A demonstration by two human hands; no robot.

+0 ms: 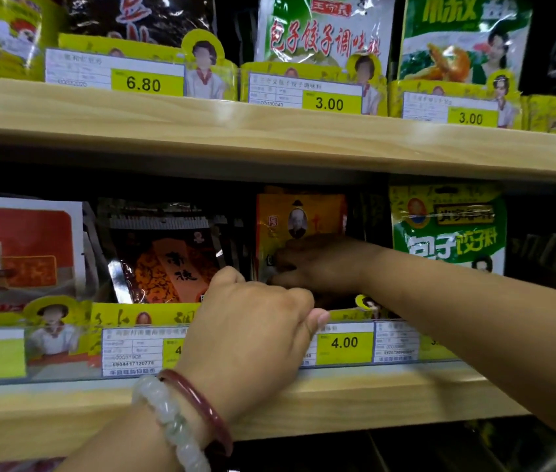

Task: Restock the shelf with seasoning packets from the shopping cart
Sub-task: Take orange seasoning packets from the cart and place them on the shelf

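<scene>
I see my right hand (pixel 317 264) reaching into the lower wooden shelf (pixel 337 396), fingers curled against the orange-yellow seasoning packet (pixel 298 216) standing upright there; a true grasp I cannot tell. My left hand (pixel 252 321), wearing two bangles, one pale jade (pixel 170 420) and one dark red (pixel 201 403), curls over the shelf's front rail beside a yellow "4.00" tag (pixel 344 343). Upper tags read 6.80, 3.00, 3.00.

Left hand (pixel 252 321): raised, back toward the camera, fingers curled, thumb pointing right; two bangles on the wrist. Right hand (pixel 317 262): forearm reaching in from the right, fingers bent forward; grip contents cannot be confirmed.
</scene>
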